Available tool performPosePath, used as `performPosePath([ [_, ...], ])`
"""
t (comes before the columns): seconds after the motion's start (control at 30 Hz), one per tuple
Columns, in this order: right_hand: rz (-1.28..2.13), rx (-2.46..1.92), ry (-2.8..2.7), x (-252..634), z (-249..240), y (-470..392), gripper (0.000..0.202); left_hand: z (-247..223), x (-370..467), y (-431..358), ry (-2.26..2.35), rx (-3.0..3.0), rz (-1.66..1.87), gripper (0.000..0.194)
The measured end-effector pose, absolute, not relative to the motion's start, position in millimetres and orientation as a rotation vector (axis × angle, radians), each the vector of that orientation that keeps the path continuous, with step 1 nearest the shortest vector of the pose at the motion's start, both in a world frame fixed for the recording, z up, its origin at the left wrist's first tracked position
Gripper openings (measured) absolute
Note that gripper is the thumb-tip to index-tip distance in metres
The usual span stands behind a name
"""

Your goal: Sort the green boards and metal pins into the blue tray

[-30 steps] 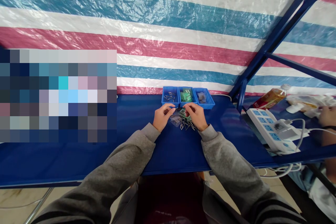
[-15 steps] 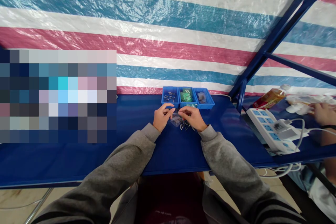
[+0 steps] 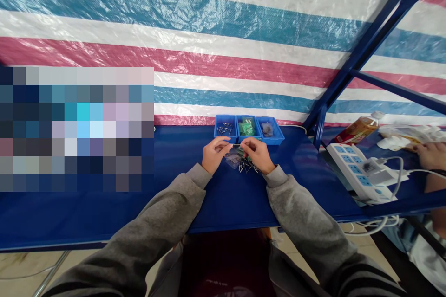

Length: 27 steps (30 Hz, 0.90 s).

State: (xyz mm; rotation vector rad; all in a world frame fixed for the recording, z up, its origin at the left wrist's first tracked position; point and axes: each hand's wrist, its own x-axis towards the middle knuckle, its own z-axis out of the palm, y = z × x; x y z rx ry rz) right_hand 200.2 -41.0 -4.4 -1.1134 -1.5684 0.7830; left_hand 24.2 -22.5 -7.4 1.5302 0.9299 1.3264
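My left hand (image 3: 213,155) and my right hand (image 3: 259,154) face each other over the blue table, both closed in a pinch. Between their fingertips spans a thin rod-like piece (image 3: 236,144), each hand gripping one end; its exact kind is too small to make out. Just below the fingers lie small clear plastic bags (image 3: 232,160) and a loose pile of slim metal pieces (image 3: 247,166). Behind the hands stand three blue bins: the left bin (image 3: 226,138) has slim metal pieces, the middle one green packets (image 3: 246,127), the right one small clear bags (image 3: 267,129).
To the right are a white power strip (image 3: 355,167) with plugged chargers, a drink bottle (image 3: 360,128) lying tilted, and another person's hand (image 3: 432,154). A blue metal frame (image 3: 348,72) rises there. Striped sheeting (image 3: 244,55) hangs behind; the left side is pixelated.
The right hand's fingers have shifted slightly, and the thin piece between the fingertips shows more clearly. The other person's hand at the right has moved a little.
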Motion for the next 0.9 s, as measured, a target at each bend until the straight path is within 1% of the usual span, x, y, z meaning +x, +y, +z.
performPosePath([
  [0.2, 0.803, -1.1, -1.547, 200.6, -6.8, -39.5, 0.027, -10.3, 26.0, -17.8, 0.895, 1.393, 1.304, 0.031],
  [0.43, 0.829, -1.104, -1.563, 198.1, -5.0, -41.3, 0.03, -15.9, 29.3, -16.8, 0.827, 1.279, 1.29, 0.033],
  [0.63, 0.835, -1.107, -1.545, 198.1, -5.3, -40.8, 0.03, -10.8, 29.7, -19.3, 0.755, 1.243, 1.309, 0.032],
  [0.77, 0.821, -1.112, -1.498, 198.6, -5.2, -39.9, 0.033, -8.3, 27.8, -19.5, 0.733, 1.297, 1.271, 0.034],
  [0.9, 0.804, -1.121, -1.472, 198.9, -5.7, -39.5, 0.034, -9.0, 24.3, -18.1, 0.843, 1.509, 1.274, 0.038],
])
